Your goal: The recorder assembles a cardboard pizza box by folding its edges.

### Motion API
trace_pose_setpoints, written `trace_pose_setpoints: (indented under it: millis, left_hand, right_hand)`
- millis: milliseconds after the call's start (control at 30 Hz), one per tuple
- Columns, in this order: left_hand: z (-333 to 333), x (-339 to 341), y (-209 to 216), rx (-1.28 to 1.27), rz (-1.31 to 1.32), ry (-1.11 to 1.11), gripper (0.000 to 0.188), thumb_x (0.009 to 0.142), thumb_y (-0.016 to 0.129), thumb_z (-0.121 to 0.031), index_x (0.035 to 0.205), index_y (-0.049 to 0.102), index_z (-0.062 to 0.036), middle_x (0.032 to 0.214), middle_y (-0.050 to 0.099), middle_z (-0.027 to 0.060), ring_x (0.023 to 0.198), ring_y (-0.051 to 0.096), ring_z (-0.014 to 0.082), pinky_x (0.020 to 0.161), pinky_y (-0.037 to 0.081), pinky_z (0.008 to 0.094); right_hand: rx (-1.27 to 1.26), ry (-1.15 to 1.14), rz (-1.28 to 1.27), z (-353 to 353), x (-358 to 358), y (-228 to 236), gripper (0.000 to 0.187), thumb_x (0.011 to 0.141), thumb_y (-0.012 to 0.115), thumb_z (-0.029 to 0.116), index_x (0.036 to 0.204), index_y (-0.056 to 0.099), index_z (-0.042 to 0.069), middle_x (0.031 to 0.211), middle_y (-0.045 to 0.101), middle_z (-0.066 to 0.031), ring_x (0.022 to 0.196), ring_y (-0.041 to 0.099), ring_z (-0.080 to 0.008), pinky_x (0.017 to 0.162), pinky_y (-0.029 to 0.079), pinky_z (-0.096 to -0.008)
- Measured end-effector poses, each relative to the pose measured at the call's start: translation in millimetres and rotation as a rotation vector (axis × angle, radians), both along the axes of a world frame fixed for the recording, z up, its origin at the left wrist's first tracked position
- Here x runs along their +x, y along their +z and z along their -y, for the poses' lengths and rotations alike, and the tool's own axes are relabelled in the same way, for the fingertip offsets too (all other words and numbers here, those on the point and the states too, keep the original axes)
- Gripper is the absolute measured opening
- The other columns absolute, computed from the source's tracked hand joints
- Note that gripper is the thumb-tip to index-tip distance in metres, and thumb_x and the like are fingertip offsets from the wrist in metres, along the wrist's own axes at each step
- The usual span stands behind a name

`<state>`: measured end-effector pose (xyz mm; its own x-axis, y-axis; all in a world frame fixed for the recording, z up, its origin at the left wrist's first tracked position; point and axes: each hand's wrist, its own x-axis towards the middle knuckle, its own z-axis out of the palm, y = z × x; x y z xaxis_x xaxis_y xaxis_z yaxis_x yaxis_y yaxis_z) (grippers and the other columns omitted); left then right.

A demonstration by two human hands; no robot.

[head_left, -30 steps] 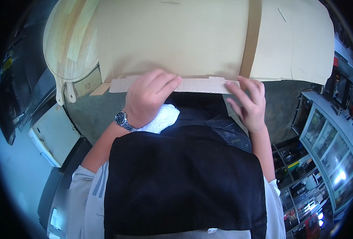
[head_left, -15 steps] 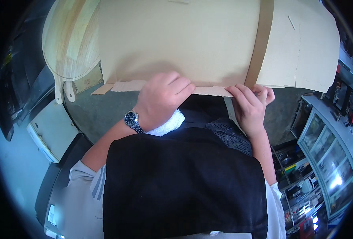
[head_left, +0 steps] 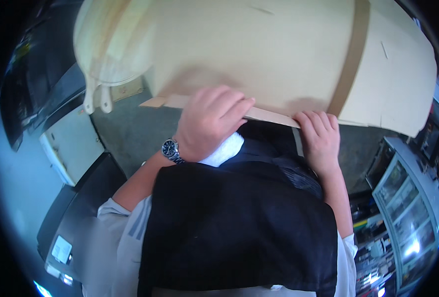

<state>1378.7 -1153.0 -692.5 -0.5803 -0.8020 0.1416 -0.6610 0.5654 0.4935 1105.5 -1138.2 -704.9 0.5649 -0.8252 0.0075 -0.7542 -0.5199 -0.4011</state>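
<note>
A large tan cardboard box (head_left: pixel 259 54), partly unfolded, lies before me with a wide flap on its right side. Along its near edge runs a narrow cardboard strip (head_left: pixel 271 117). My left hand (head_left: pixel 214 114), with a watch at its wrist, is closed on the left part of that strip, its fingers curled over the edge. Farther right, my right hand (head_left: pixel 321 136) grips the same edge near the box's corner, fingers bent over the top and the thumb hidden. A white cloth (head_left: pixel 224 151) shows below my left wrist.
Round wooden boards with handles (head_left: pixel 113 44) lie left of the box. A white cabinet (head_left: pixel 73 151) stands at the left. To the right is a glass-fronted cabinet (head_left: pixel 410 213), beside shelves with assorted items. My black apron (head_left: pixel 239 227) fills the lower middle.
The view has shifted, so the box and boards sit farther right and look tilted. My right hand's fingers have turned from a pinch to lying curled over the edge. My left hand keeps its grip.
</note>
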Motion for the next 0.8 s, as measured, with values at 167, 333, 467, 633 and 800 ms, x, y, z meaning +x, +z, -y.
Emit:
trace_pose_setpoints:
  millis: [167, 333, 467, 633, 800]
  left_hand:
    - [-25, 65, 17, -0.133, 0.018, 0.206, 0.038, 0.068, 0.087, -0.020, 0.098, 0.066, -0.0098, 0.100, 0.062, 0.0065, 0.091, 0.060, 0.0279, 0.078, 0.049, 0.0394]
    - [-52, 87, 16, -0.283, -0.072, 0.123, 0.032, 0.070, 0.083, -0.014, 0.098, 0.067, -0.0118, 0.097, 0.062, 0.0023, 0.087, 0.061, 0.0261, 0.076, 0.050, 0.0390]
    - [-52, 100, 3, -0.235, -0.093, 0.524, 0.071, 0.069, 0.082, -0.022, 0.128, 0.044, -0.0109, 0.126, 0.047, 0.0149, 0.113, 0.053, 0.0316, 0.093, 0.044, 0.0443]
    - [-67, 131, -44, 0.284, -0.619, 0.476, 0.075, 0.084, 0.062, -0.045, 0.139, 0.031, -0.0053, 0.144, 0.031, 0.0221, 0.121, 0.048, 0.0330, 0.101, 0.039, 0.0460]
    - [-60, 131, -34, 0.206, -0.453, 0.376, 0.067, 0.087, 0.062, -0.044, 0.133, 0.037, -0.0026, 0.136, 0.042, 0.0221, 0.119, 0.050, 0.0305, 0.100, 0.042, 0.0432]
  right_hand:
    - [-0.010, -0.027, -0.051, -3, -3, 0, 0.025, 0.079, 0.059, 0.009, 0.104, 0.062, 0.007, 0.099, 0.062, -0.0063, 0.095, 0.059, -0.0229, 0.085, 0.042, -0.0371]
    - [0.020, -0.025, -0.056, -3, 1, -2, 0.029, 0.076, 0.063, 0.004, 0.105, 0.060, 0.006, 0.101, 0.062, -0.0087, 0.097, 0.059, -0.0267, 0.088, 0.043, -0.0394]
    - [0.013, -0.034, -0.069, -5, 1, -3, 0.029, 0.076, 0.063, 0.004, 0.105, 0.060, 0.006, 0.102, 0.062, -0.0091, 0.098, 0.059, -0.0271, 0.088, 0.043, -0.0398]
    - [0.027, -0.045, -0.039, -6, 2, -4, 0.030, 0.077, 0.064, 0.004, 0.106, 0.059, 0.006, 0.105, 0.061, -0.0096, 0.100, 0.059, -0.0280, 0.087, 0.043, -0.0403]
    - [-0.017, -0.038, -0.023, -6, 2, -5, 0.035, 0.076, 0.065, 0.002, 0.110, 0.057, 0.005, 0.108, 0.060, -0.0103, 0.102, 0.058, -0.0306, 0.086, 0.044, -0.0425]
